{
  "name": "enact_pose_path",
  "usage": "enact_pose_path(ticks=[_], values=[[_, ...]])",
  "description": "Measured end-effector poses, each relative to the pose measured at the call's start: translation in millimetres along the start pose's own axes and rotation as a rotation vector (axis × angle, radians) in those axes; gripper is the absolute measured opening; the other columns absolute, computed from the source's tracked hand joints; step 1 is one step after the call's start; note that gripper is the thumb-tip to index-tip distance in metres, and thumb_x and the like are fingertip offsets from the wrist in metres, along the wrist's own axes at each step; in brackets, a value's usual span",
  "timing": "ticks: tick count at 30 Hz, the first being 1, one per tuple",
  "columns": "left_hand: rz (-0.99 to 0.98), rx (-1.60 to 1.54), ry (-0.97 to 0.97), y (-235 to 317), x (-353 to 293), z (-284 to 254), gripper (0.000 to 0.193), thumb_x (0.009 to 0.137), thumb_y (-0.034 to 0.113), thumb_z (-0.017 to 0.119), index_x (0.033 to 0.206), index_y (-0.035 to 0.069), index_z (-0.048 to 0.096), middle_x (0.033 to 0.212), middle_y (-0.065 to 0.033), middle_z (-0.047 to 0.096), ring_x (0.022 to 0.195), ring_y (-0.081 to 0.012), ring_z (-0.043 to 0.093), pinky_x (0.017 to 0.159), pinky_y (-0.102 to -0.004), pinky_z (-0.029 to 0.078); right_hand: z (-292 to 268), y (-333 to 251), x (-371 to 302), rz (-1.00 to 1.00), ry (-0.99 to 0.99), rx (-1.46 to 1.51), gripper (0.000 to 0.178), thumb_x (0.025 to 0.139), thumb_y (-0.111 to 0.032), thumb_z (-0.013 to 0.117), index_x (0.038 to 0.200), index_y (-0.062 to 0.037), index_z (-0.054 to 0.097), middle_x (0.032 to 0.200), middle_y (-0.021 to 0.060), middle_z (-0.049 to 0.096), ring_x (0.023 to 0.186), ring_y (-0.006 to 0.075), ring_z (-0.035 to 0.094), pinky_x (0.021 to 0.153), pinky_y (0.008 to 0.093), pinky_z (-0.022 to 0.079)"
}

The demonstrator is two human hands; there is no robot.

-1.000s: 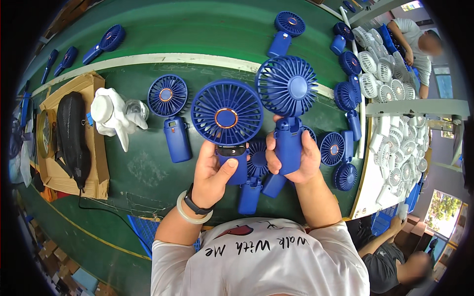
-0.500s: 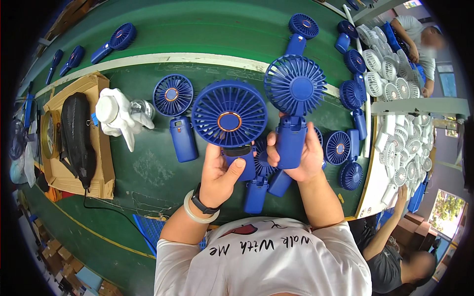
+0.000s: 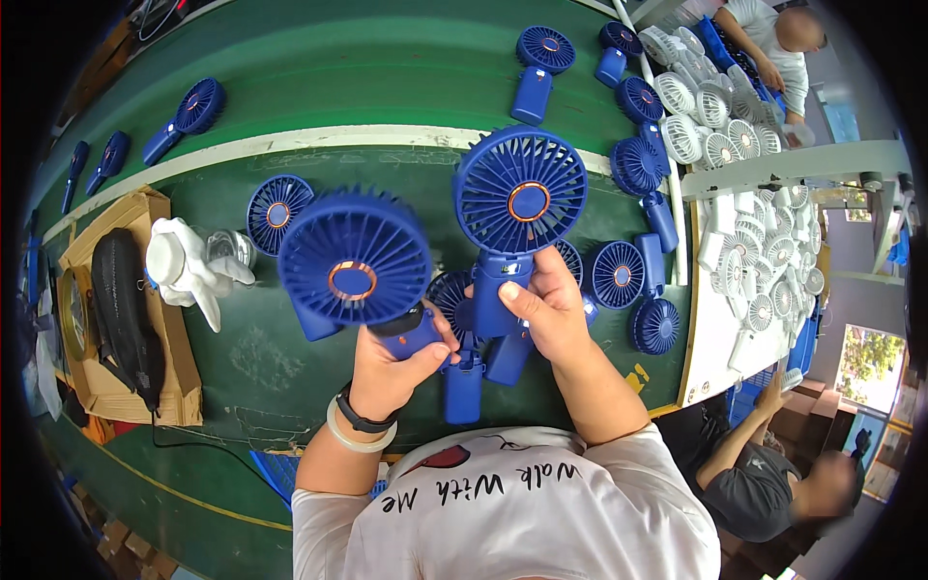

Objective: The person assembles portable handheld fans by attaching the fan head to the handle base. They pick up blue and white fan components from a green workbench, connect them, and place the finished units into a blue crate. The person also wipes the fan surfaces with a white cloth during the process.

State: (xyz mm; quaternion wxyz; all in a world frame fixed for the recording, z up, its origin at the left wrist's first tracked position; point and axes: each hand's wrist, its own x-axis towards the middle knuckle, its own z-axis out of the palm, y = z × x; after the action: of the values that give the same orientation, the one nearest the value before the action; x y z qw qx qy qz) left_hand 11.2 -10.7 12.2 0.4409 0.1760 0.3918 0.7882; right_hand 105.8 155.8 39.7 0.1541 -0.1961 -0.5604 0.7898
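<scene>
My left hand (image 3: 398, 365) grips the handle of a blue handheld fan (image 3: 356, 253), its round grille tilted up and slightly blurred. In my right hand (image 3: 549, 314) is a second blue handheld fan (image 3: 522, 188), held upright by the handle with the thumb across its front. Its grille and copper-coloured centre ring face me. Beneath and between my hands, several more blue fans lie on the green table, partly hidden; one handle (image 3: 462, 389) points toward me. Another blue fan (image 3: 278, 215) lies just left of the left-hand fan, which covers part of it.
Left on the table are an open cardboard box (image 3: 184, 372) with a black pouch (image 3: 126, 314) and a white bottle (image 3: 166, 256) wrapped in white material. Blue fans (image 3: 619, 275) line the right side. Beyond, white fans (image 3: 759, 246) are piled beside two other people.
The right-hand fan has turned from its back to its front. The left-hand fan has moved left and tilted. The whole view has shifted a little, moving the table things leftward.
</scene>
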Motion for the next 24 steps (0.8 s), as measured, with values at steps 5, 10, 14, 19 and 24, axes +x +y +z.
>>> enact_pose_path(ticks=[5, 10, 14, 19, 24], values=[[0.01, -0.045, 0.055, 3.0, -3.3, -0.7, 0.033, 0.074, 0.001, 0.067, 0.099, 0.003, 0.046, 0.089, -0.0091, 0.053, 0.08, -0.0221, 0.06, 0.07, -0.04, 0.055, -0.5, 1.7, 4.1, 0.01, 0.0, -0.02, 0.044, 0.083, -0.007, 0.059, 0.123, 0.0004, 0.041, 0.107, 0.013, 0.058, 0.095, 0.0204, 0.061, 0.083, 0.0345, 0.049], [0.115, -0.132, 0.014, -3.8, 0.6, -4.0, 0.039, 0.07, -0.006, 0.068, 0.105, 0.0, 0.051, 0.1, -0.0133, 0.056, 0.096, -0.0244, 0.058, 0.085, -0.0402, 0.05, -0.5, 6.6, 5.8, 0.029, -0.051, -0.02, 0.042, 0.085, -0.001, 0.056, 0.124, -0.0006, 0.04, 0.11, 0.0051, 0.053, 0.099, 0.009, 0.053, 0.082, 0.0264, 0.046], [0.119, -0.101, 0.061, -0.5, 2.8, 0.6, 0.047, 0.068, -0.004, 0.069, 0.111, 0.0, 0.051, 0.116, -0.0149, 0.05, 0.113, -0.0262, 0.05, 0.098, -0.0424, 0.041, 4.4, 4.9, 4.8, -0.009, -0.058, -0.065, 0.045, 0.085, 0.0, 0.056, 0.127, -0.0005, 0.039, 0.112, 0.0049, 0.053, 0.101, 0.0093, 0.053, 0.085, 0.0268, 0.045], [0.098, 0.03, 0.116, -0.1, 4.1, -2.3, 0.064, 0.066, 0.006, 0.073, 0.123, 0.002, 0.045, 0.132, -0.0164, 0.041, 0.124, -0.0297, 0.041, 0.105, -0.0428, 0.032, 8.3, 0.1, 6.5, -0.004, -0.073, -0.054, 0.05, 0.084, 0.002, 0.056, 0.13, -0.0013, 0.037, 0.116, 0.0046, 0.052, 0.103, 0.01, 0.052, 0.087, 0.0271, 0.043], [0.074, 0.008, 0.096, 1.4, 3.4, -0.7, 0.072, 0.066, 0.008, 0.074, 0.129, 0.0, 0.041, 0.136, -0.0184, 0.038, 0.128, -0.0329, 0.037, 0.107, -0.0453, 0.029, 5.3, 5.3, 5.5, 0.045, -0.089, -0.009, 0.051, 0.083, 0.003, 0.055, 0.131, -0.0022, 0.038, 0.117, 0.0049, 0.052, 0.103, 0.01, 0.052, 0.087, 0.027, 0.043]])
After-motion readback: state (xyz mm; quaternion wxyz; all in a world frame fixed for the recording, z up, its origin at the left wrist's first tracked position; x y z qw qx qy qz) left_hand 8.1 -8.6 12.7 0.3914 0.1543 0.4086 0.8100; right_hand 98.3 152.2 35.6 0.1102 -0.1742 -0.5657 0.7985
